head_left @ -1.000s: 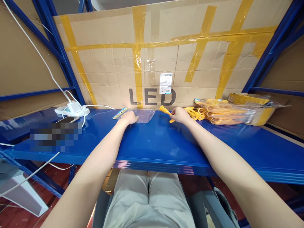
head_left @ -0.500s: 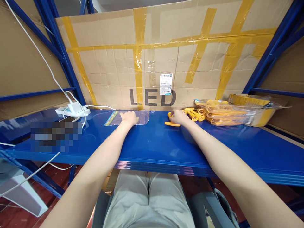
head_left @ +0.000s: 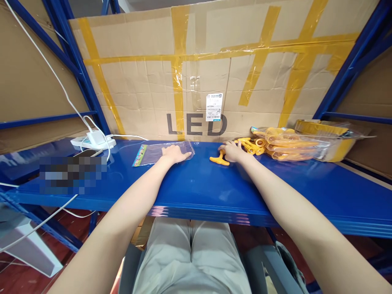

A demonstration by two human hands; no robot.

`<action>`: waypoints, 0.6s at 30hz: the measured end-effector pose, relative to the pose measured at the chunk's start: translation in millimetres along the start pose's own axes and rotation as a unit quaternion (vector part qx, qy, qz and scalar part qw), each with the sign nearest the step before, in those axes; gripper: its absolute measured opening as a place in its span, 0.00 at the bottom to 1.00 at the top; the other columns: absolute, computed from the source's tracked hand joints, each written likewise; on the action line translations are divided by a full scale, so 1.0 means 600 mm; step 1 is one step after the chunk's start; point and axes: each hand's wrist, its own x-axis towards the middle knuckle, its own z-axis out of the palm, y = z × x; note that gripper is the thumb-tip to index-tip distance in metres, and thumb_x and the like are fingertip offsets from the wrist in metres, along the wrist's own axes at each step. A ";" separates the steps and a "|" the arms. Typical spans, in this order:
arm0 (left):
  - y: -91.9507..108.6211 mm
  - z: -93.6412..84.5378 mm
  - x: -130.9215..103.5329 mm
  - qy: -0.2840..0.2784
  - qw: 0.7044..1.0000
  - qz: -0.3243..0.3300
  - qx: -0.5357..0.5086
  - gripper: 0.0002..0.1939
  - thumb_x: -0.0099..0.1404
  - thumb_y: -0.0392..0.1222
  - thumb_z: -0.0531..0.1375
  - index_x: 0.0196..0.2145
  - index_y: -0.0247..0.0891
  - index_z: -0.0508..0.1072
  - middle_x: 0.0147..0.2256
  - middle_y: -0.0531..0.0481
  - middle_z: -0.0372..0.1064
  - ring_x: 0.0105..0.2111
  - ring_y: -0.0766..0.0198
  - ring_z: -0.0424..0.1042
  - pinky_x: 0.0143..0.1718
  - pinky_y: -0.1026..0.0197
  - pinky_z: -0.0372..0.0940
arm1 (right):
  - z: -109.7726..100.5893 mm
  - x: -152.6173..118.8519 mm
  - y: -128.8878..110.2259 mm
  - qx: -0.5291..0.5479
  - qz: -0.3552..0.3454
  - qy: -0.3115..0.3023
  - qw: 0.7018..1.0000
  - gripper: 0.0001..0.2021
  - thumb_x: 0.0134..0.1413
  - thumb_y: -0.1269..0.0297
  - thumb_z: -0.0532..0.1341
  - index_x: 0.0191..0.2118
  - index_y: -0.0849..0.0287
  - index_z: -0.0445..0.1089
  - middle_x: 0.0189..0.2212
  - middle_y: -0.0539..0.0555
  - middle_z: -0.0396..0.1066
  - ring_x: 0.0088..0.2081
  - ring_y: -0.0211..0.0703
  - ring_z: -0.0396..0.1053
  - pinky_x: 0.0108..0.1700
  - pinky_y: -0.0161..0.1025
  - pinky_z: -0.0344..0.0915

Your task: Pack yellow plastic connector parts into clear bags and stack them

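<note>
A clear flat plastic bag (head_left: 150,155) with a colourful printed strip at its left end lies on the blue shelf. My left hand (head_left: 175,154) rests on the right part of this bag, thumb stretched to the right and fingers apart. To the right, my right hand (head_left: 233,151) has its fingers around the stem of a yellow T-shaped plastic piece (head_left: 219,159), whose crossbar points toward me. The fingertips are partly hidden. Just beyond that hand lies a loose pile of similar yellow plastic pieces (head_left: 251,148) with round cup-like ends.
Filled clear bags of yellow pieces (head_left: 288,145) are stacked at the right, beside a yellow-and-clear package (head_left: 329,141). A white power strip (head_left: 93,141) with cables stands at the left. A taped cardboard sheet (head_left: 147,94) closes off the back of the blue shelf (head_left: 196,188).
My left hand has slid right along the bag, which has shifted slightly. The yellow T-shaped piece has turned and come a little nearer, with my right hand still at it.
</note>
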 end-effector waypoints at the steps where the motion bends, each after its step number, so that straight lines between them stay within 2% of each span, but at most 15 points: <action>1: 0.002 -0.001 -0.001 -0.004 1.000 -0.001 0.006 0.41 0.60 0.72 0.46 0.51 0.35 0.74 0.55 0.35 0.69 0.56 0.42 0.66 0.59 0.41 0.55 | 0.001 0.000 0.000 -0.005 0.000 -0.008 1.000 0.26 0.52 0.79 0.54 0.56 0.55 0.71 0.62 0.62 0.59 0.66 0.59 0.49 0.64 0.68 0.42; 7: 0.010 0.000 -0.006 -0.015 1.000 0.007 0.018 0.44 0.59 0.73 0.46 0.55 0.35 0.71 0.58 0.31 0.65 0.59 0.37 0.62 0.62 0.33 0.45 | 0.004 0.006 0.004 0.014 0.008 0.016 1.000 0.21 0.54 0.76 0.55 0.53 0.58 0.71 0.54 0.64 0.68 0.61 0.58 0.59 0.64 0.70 0.40; 12: 0.010 0.005 -0.001 -0.037 0.999 0.039 -0.009 0.34 0.63 0.65 0.49 0.54 0.37 0.72 0.59 0.35 0.65 0.60 0.40 0.62 0.60 0.36 0.51 | 0.002 0.013 0.008 0.036 0.029 -0.003 0.999 0.16 0.56 0.64 0.60 0.50 0.58 0.72 0.48 0.62 0.74 0.55 0.57 0.67 0.64 0.65 0.43; 15: 0.007 0.011 0.005 -0.036 0.997 0.054 -0.027 0.32 0.63 0.62 0.50 0.56 0.39 0.70 0.59 0.38 0.66 0.59 0.42 0.63 0.58 0.39 0.55 | -0.005 0.011 0.011 0.031 0.051 -0.019 0.998 0.16 0.55 0.61 0.62 0.49 0.60 0.73 0.49 0.63 0.73 0.56 0.57 0.67 0.63 0.61 0.48; 18: 0.003 0.019 0.010 -0.026 0.997 0.055 -0.037 0.35 0.62 0.62 0.50 0.60 0.38 0.64 0.60 0.38 0.64 0.60 0.42 0.62 0.59 0.41 0.55 | -0.012 0.008 0.016 0.037 0.060 -0.046 0.996 0.16 0.53 0.63 0.63 0.47 0.63 0.73 0.47 0.65 0.74 0.52 0.57 0.70 0.57 0.53 0.60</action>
